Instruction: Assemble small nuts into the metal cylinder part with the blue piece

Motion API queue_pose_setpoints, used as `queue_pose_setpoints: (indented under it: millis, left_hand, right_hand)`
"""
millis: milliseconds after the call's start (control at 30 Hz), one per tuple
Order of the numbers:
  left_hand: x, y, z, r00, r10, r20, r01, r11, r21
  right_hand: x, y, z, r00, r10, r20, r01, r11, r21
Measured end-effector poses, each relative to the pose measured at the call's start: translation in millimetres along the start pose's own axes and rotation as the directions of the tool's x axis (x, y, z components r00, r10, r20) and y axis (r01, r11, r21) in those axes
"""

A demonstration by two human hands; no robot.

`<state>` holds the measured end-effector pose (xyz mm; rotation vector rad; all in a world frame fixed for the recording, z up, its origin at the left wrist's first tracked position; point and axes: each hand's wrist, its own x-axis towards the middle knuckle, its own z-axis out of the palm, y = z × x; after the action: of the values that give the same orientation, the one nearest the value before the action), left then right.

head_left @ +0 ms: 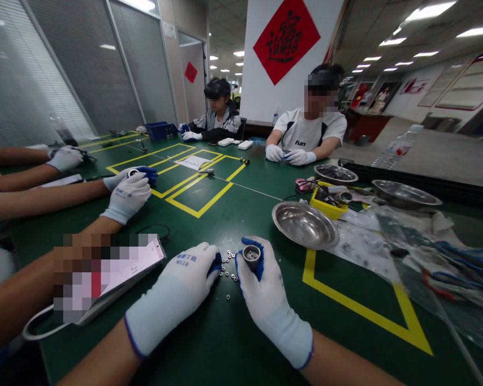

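Note:
My right hand (268, 284), in a white glove with blue fingertips, is wrapped round a dark cylindrical metal part (251, 256). The part stands upright with its round, hollow end facing up, and small details show inside it. Several small metal nuts (229, 253) lie loose on the green table between my hands. Beside them, my left hand (195, 272) rests low with its gloved fingers curled together. Its fingertips point toward the nuts, and whatever may be pinched in them is hidden.
A steel bowl (305, 222) stands ahead on the right, near a yellow bin (328, 201) of parts and clear plastic bags (358, 244). To the left lies a phone-like device (132, 265) with a cable. Co-workers' gloved hands (129, 195) work at the left and across the table.

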<state>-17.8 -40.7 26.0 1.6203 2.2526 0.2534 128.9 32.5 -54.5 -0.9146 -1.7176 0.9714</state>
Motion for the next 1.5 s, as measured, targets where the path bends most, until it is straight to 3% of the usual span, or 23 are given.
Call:
queue_pose_setpoints:
  millis: [133, 333, 567, 1067, 1267, 1500]
  left_hand:
    - [-0.4, 1.9, -4.4, 0.998, -0.027, -0.048, 0.021, 0.992, -0.122]
    - [-1.4, 1.4, -7.0, 0.967, 0.068, -0.245, -0.158, 0.915, -0.372]
    - [-5.3, -1.3, -14.3, 0.964, 0.059, -0.259, -0.203, 0.791, -0.577]
    - [-10.3, 1.3, -8.6, 0.918, 0.291, -0.27, -0.391, 0.782, -0.485]
    - [-9.4, 6.1, -3.5, 0.912, 0.321, -0.254, -0.406, 0.787, -0.465]
    - [-10.2, 11.2, 0.8, 0.925, 0.273, -0.265, -0.374, 0.776, -0.508]
  right_hand:
    - [1.2, -3.5, -0.8, 1.0, 0.019, 0.015, -0.019, 1.0, -0.011]
    - [3.3, -11.8, -6.8, 0.985, -0.094, 0.142, 0.087, 0.995, 0.053]
    - [1.3, -14.0, -9.6, 0.958, -0.201, 0.205, 0.173, 0.974, 0.144]
    - [1.3, -17.9, -11.3, 0.934, -0.232, 0.273, 0.215, 0.972, 0.09]
    - [1.9, -20.0, -12.1, 0.923, -0.218, 0.317, 0.192, 0.975, 0.11]
    - [2.1, -21.6, -12.8, 0.911, -0.189, 0.366, 0.146, 0.979, 0.143]
